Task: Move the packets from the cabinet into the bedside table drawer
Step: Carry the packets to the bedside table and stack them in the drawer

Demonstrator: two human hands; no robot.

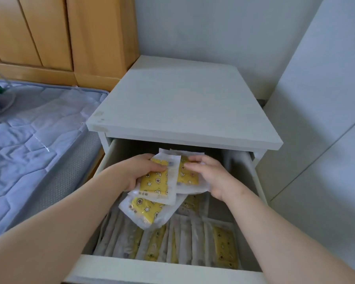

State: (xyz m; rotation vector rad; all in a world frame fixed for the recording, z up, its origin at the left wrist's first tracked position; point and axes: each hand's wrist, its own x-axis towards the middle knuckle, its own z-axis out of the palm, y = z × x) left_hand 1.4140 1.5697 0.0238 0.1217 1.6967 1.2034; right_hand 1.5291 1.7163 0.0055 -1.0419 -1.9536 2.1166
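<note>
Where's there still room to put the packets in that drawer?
The front of the drawer is crowded: rows of packets stand edge to edge. Bare floor shows at the back right, between those rows, the right hand and the right wall. The held packets in the left hand cover the back middle. The table top is bare too.

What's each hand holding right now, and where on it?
Left hand grips a stack of yellow packets by its left edge, thumb on top. Right hand holds another packet by its right side, over the drawer.
</note>
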